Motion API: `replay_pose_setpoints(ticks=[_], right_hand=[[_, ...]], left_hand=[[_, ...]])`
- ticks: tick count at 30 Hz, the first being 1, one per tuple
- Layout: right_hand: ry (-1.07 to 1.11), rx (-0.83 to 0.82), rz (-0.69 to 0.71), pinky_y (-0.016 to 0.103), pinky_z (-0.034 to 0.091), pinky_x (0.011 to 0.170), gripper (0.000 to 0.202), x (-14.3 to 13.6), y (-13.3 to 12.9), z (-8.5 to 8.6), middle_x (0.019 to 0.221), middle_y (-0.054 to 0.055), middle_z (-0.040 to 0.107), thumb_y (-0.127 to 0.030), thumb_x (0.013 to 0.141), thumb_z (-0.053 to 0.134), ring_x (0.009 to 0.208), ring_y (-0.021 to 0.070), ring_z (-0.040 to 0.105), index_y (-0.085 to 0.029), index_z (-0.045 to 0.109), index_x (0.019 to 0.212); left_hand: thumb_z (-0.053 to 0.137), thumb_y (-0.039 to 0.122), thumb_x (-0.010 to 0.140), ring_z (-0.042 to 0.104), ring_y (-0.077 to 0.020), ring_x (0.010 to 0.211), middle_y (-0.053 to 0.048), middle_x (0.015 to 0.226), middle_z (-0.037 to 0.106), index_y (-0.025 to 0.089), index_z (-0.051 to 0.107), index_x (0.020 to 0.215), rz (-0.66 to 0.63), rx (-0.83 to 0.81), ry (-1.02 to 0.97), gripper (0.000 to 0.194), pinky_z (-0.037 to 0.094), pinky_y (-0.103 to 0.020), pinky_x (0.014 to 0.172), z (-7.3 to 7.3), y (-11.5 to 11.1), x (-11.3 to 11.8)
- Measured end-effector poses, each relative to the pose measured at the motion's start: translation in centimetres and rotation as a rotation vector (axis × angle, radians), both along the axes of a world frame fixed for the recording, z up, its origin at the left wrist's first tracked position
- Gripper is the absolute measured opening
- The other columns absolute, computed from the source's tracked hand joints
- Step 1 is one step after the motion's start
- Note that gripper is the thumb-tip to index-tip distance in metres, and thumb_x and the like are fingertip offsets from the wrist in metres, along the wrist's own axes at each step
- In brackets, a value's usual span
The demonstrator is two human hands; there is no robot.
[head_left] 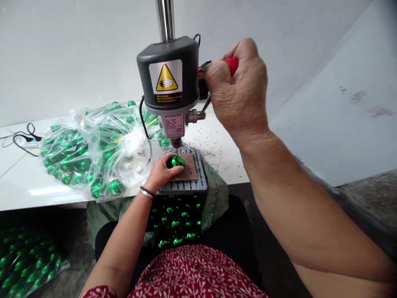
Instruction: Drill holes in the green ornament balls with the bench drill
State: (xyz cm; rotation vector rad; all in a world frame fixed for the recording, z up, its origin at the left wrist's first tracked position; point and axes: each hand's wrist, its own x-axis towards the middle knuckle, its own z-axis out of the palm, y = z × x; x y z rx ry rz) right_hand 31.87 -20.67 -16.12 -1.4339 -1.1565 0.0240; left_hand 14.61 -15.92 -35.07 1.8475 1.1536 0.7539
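A dark grey drill press (167, 74) with a yellow warning label stands on the table. Under its bit, a shiny green ball (178, 162) rests on a brown board (190, 167) over the slotted metal base (201, 178). My left hand (161, 170) grips the ball from the left, thumb in front and fingers behind, a bracelet at the wrist. The bit's tip meets the top of the ball. Raised at the right of the machine, my right hand (240, 87) is wrapped round the red knob (231, 66) of the lever.
Clear plastic bags of green balls (68, 155) lie on the white table (18, 186) at the left, near a power strip (31, 142). Dark shavings dot the tabletop right of the base. More green balls sit in my lap (176, 223) and in a bag on the floor (27, 260).
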Motion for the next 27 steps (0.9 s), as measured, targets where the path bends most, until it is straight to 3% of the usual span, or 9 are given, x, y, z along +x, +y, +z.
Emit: replay_pose_setpoints(ticks=[5, 12, 18, 27], right_hand=[[-0.001, 0.012, 0.021, 0.02, 0.027, 0.065, 0.03, 0.1, 0.0, 0.1, 0.063, -0.009, 0.029, -0.017, 0.088, 0.054, 0.062, 0.004, 0.025, -0.02, 0.028, 0.073], [-0.018, 0.029, 0.043, 0.019, 0.027, 0.067, 0.031, 0.2, 0.1, -0.1, 0.064, -0.009, 0.028, -0.017, 0.089, 0.053, 0.064, 0.0033, 0.025, -0.02, 0.027, 0.072], [-0.013, 0.028, 0.042, 0.018, 0.027, 0.067, 0.031, 0.1, 0.0, 0.0, 0.064, -0.009, 0.028, -0.017, 0.089, 0.052, 0.063, 0.0032, 0.024, -0.02, 0.026, 0.072], [0.007, 0.026, 0.024, 0.019, 0.027, 0.063, 0.03, 0.0, 0.1, 0.0, 0.062, -0.01, 0.028, -0.017, 0.088, 0.055, 0.061, 0.0031, 0.024, -0.019, 0.029, 0.073]], left_hand=[[0.072, 0.039, 0.071, 0.065, -0.0246, 0.102, -0.008, 0.108, 0.073, 0.015, 0.067, 0.117, -0.004, -0.094, -0.046, 0.052, 0.048, -0.042, 0.098, 0.1, 0.9, -0.4], [0.069, 0.043, 0.074, 0.065, -0.0256, 0.105, -0.005, 0.109, 0.074, 0.017, 0.069, 0.118, -0.016, -0.083, 0.019, 0.051, 0.048, -0.041, 0.1, 0.6, 1.1, -0.3], [0.07, 0.04, 0.075, 0.065, -0.0277, 0.11, -0.008, 0.115, 0.073, 0.016, 0.066, 0.125, 0.009, -0.041, 0.042, 0.056, 0.047, -0.044, 0.102, 0.2, 0.5, -0.2], [0.075, 0.034, 0.073, 0.067, -0.0226, 0.088, -0.004, 0.093, 0.075, 0.015, 0.069, 0.119, -0.064, 0.071, 0.211, 0.05, 0.054, -0.035, 0.084, 0.7, 0.0, 1.0]])
